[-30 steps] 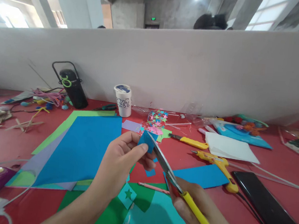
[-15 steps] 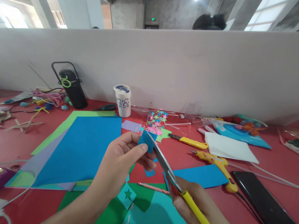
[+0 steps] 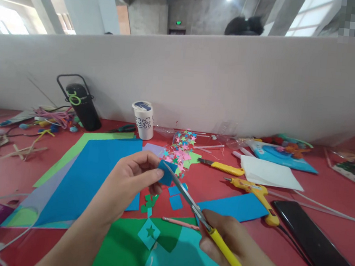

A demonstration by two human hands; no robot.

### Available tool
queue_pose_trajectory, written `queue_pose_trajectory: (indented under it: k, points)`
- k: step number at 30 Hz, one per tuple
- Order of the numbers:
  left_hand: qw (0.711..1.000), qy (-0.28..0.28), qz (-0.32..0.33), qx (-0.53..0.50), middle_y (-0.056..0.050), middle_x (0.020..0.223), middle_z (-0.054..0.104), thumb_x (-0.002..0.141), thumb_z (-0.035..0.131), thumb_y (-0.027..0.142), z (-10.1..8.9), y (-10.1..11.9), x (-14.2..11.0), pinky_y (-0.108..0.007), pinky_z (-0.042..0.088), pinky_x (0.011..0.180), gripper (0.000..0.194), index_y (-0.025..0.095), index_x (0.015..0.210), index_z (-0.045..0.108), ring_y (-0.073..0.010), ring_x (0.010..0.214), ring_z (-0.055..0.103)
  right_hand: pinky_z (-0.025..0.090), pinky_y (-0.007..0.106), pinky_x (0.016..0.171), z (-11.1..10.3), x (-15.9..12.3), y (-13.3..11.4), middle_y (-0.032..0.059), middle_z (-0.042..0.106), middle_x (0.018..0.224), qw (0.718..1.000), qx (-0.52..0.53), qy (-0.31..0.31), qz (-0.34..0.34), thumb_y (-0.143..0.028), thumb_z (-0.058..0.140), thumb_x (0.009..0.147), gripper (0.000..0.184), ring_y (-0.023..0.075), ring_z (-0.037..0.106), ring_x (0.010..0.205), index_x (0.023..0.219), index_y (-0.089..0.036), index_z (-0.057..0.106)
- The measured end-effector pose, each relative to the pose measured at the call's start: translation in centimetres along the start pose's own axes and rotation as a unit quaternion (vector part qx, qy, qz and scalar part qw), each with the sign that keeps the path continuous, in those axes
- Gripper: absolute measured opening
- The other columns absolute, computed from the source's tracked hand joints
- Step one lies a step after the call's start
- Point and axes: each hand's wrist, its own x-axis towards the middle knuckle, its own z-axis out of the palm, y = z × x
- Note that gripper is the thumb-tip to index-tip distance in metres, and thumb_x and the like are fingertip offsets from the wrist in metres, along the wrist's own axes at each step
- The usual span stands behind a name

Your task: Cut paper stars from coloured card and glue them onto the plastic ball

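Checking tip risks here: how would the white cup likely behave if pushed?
The white cup looks taller than it is wide, so a push near its lid would probably tip it. Being round, it might then roll. The lid hides what is inside, so its weight is hard to judge.

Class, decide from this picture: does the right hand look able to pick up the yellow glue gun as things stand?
Probably not: the right hand is taken up with the scissors. The way itself looks free, though; only a flat blue paper strip seems to lie between hand and glue gun.
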Motion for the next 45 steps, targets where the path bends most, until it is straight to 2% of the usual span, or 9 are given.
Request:
queue_pose_trajectory:
  k: [5, 8, 11, 20, 27, 30, 35, 41, 45]
  points:
    - [1.000, 0.001, -0.021, 0.021, 0.006, 0.062, 0.064, 0.073, 0.068, 0.021, -1.0, 0.8, -0.6, -0.018, 0.049, 0.049, 0.006, 0.020, 0.072, 0.063, -0.0080, 0.048, 0.060, 0.018, 0.023, 0.044, 0.3, 0.0, -0.7, -0.0074, 0.030, 0.061, 1.000, -0.005, -0.012, -0.003, -0.066, 0.047, 0.082, 0.047, 0.0102, 0.022, 0.053, 0.069, -0.021, 0.036]
    - [0.999, 0.019, -0.022, 0.030, 0.007, 0.060, 0.063, 0.072, 0.069, 0.022, -1.4, 1.0, -0.7, -0.017, 0.048, 0.046, 0.006, 0.020, 0.072, 0.063, -0.0081, 0.047, 0.061, 0.022, 0.022, 0.047, 0.3, -0.3, -1.3, -0.0066, 0.034, 0.065, 0.999, -0.046, -0.007, 0.005, -0.051, 0.050, 0.086, 0.034, 0.0108, 0.025, 0.057, 0.074, -0.020, 0.040]
    - [0.999, 0.032, -0.022, 0.036, 0.007, 0.059, 0.062, 0.070, 0.071, 0.023, -1.5, 1.4, -0.5, -0.016, 0.047, 0.045, 0.008, 0.020, 0.070, 0.064, -0.0079, 0.045, 0.060, 0.024, 0.021, 0.049, 0.1, -0.6, -1.8, -0.0061, 0.038, 0.068, 0.998, -0.061, -0.006, 0.026, -0.045, 0.054, 0.086, 0.028, 0.0109, 0.029, 0.059, 0.078, -0.020, 0.044]
    - [0.994, 0.090, 0.013, 0.059, 0.003, 0.055, 0.062, 0.063, 0.072, 0.018, -0.4, 3.7, -0.3, -0.018, 0.045, 0.041, 0.007, 0.019, 0.064, 0.066, -0.0094, 0.041, 0.057, 0.024, 0.022, 0.047, -1.2, -0.3, -4.1, -0.0044, 0.039, 0.066, 0.997, -0.061, -0.013, 0.035, -0.058, 0.049, 0.083, 0.039, 0.0116, 0.030, 0.058, 0.076, -0.019, 0.043]
    - [0.997, 0.060, -0.024, 0.036, 0.003, 0.054, 0.063, 0.063, 0.075, 0.021, -0.9, 2.9, 0.5, -0.018, 0.045, 0.042, 0.009, 0.019, 0.065, 0.066, -0.0102, 0.041, 0.058, 0.024, 0.022, 0.048, -1.0, 0.1, -3.4, -0.0042, 0.041, 0.068, 0.999, -0.037, -0.010, 0.039, -0.054, 0.049, 0.085, 0.036, 0.0114, 0.031, 0.058, 0.079, -0.020, 0.045]
    - [0.998, 0.053, -0.026, 0.028, 0.002, 0.055, 0.063, 0.064, 0.075, 0.023, -1.1, 2.4, 1.0, -0.019, 0.045, 0.043, 0.009, 0.019, 0.066, 0.067, -0.0105, 0.042, 0.058, 0.022, 0.022, 0.047, -1.0, 0.7, -2.7, -0.0051, 0.038, 0.068, 1.000, 0.013, -0.010, 0.002, -0.055, 0.053, 0.084, 0.037, 0.0110, 0.027, 0.059, 0.079, -0.020, 0.044]
    - [0.998, 0.059, -0.029, 0.007, 0.001, 0.059, 0.065, 0.066, 0.074, 0.020, -0.6, 1.7, 1.8, -0.019, 0.046, 0.048, 0.007, 0.017, 0.068, 0.068, -0.0093, 0.049, 0.058, 0.018, 0.023, 0.046, -1.6, 1.6, -2.0, -0.0065, 0.031, 0.063, 0.998, 0.057, -0.035, -0.015, -0.071, 0.047, 0.078, 0.052, 0.0098, 0.024, 0.055, 0.072, -0.021, 0.037]
    - [0.995, 0.032, -0.062, -0.068, 0.003, 0.056, 0.062, 0.066, 0.074, 0.021, 0.2, 1.3, 2.1, -0.018, 0.043, 0.043, 0.014, 0.016, 0.068, 0.061, -0.0078, 0.042, 0.055, 0.023, 0.024, 0.049, -2.4, 1.7, -1.0, -0.0050, 0.033, 0.066, 0.998, 0.051, -0.039, -0.022, -0.077, 0.041, 0.076, 0.057, 0.0115, 0.027, 0.058, 0.074, -0.020, 0.040]
    - [0.992, 0.032, -0.085, -0.086, 0.001, 0.057, 0.064, 0.068, 0.073, 0.023, 0.5, 0.9, 2.2, -0.020, 0.045, 0.047, 0.015, 0.016, 0.068, 0.060, -0.0095, 0.045, 0.058, 0.035, 0.024, 0.053, -2.4, 1.5, -0.4, -0.0010, 0.043, 0.070, 0.999, 0.033, -0.007, -0.006, -0.074, 0.043, 0.078, 0.055, 0.0152, 0.037, 0.061, 0.087, -0.020, 0.050]
